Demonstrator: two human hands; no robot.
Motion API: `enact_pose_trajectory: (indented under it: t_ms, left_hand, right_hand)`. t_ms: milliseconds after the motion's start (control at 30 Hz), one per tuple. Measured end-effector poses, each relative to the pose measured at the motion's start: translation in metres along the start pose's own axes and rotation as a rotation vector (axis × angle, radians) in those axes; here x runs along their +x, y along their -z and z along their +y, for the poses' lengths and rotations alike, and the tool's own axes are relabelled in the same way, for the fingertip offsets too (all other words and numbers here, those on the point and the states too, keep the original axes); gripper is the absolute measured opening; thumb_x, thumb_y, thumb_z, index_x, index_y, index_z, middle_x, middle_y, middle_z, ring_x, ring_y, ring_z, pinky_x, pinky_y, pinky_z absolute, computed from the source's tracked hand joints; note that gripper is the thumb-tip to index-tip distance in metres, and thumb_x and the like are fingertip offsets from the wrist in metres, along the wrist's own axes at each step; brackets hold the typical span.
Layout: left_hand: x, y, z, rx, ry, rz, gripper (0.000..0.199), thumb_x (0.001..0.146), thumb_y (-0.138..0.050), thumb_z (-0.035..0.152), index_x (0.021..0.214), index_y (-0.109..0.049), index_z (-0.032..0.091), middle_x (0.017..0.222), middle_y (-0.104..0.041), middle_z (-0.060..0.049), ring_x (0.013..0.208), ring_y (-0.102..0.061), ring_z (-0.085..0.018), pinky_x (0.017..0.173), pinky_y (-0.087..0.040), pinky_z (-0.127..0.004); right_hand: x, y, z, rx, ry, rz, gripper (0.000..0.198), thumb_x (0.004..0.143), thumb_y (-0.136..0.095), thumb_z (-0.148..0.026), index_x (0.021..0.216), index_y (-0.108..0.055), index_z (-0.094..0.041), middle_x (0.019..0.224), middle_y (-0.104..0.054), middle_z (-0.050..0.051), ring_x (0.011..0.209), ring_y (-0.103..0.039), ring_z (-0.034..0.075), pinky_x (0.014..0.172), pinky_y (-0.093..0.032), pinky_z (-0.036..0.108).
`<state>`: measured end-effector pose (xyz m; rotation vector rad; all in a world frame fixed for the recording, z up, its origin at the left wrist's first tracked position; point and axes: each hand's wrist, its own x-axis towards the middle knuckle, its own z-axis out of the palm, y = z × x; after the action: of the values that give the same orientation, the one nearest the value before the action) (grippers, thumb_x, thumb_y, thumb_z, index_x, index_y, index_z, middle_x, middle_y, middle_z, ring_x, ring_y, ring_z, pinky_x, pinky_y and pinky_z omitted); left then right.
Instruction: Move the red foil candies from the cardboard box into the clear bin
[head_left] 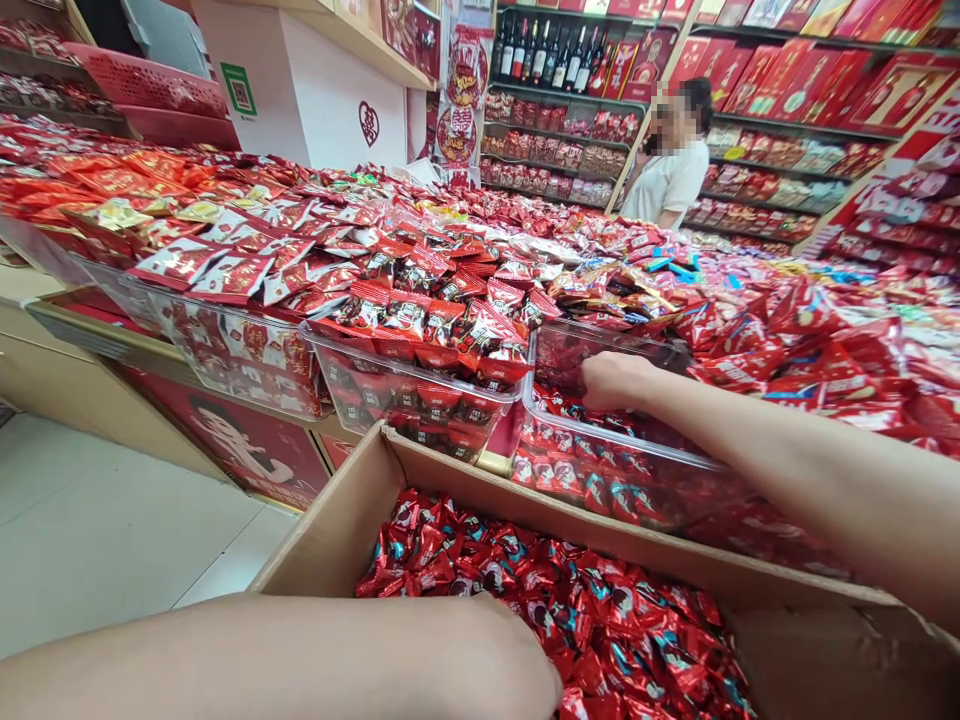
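My right hand (611, 380) reaches down into a clear plastic bin (555, 415) partly filled with small red-wrapped candies (559, 475). Its fingers look curled, and whatever they hold is hidden. My left hand (517, 650) is low over an open cardboard box (480, 475), its fingers out of sight beneath the wrist and back of the hand. Inside the box lies a loose heap of twist-wrapped candies (622, 620) in shiny red foil with blue and white print. The box stands against the front of the bins.
More clear bins (420, 400) heaped with red packets stretch to the left and right. A white tiled floor (112, 500) lies at the left. Behind the display, a person in a white top (675, 180) stands beside shelves of wine bottles (555, 55) and red boxes.
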<state>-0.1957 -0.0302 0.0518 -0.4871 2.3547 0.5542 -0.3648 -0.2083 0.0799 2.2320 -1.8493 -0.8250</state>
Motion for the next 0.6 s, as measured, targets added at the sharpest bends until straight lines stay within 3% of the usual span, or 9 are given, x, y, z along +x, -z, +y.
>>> enact_pose_trajectory:
  t_ms: [167, 300, 600]
  left_hand:
    - [-0.005, 0.006, 0.002, -0.016, 0.011, -0.009, 0.030, 0.076, -0.045, 0.012, 0.100, -0.063, 0.005, 0.092, -0.068, -0.015, 0.082, -0.064, -0.027, 0.051, -0.042, -0.032]
    - [-0.003, 0.007, 0.001, -0.019, 0.010, -0.060, 0.033, 0.072, -0.049, 0.011, 0.101, -0.062, 0.005, 0.091, -0.068, -0.015, 0.080, -0.064, -0.028, 0.052, -0.045, -0.032]
    - [0.000, 0.009, 0.004, -0.039, 0.016, -0.111, 0.041, 0.065, -0.052, 0.008, 0.104, -0.060, 0.003, 0.090, -0.068, -0.017, 0.078, -0.064, -0.030, 0.063, -0.051, -0.038]
  right_hand:
    - [-0.003, 0.001, -0.006, 0.018, 0.072, -0.179, 0.009, 0.072, -0.063, -0.017, 0.065, -0.063, -0.012, 0.066, -0.064, 0.005, 0.063, -0.060, 0.014, 0.058, -0.049, 0.027]
    - [-0.003, -0.003, -0.008, 0.070, 0.106, -0.282, 0.027, 0.066, -0.062, -0.010, 0.041, -0.054, -0.014, 0.046, -0.057, 0.003, 0.048, -0.056, 0.013, 0.050, -0.046, 0.025]
    - [-0.011, -0.001, -0.009, 0.095, 0.160, -0.156, 0.033, 0.059, -0.062, -0.007, 0.031, -0.048, -0.016, 0.039, -0.052, 0.006, 0.060, -0.061, 0.024, 0.060, -0.047, 0.032]
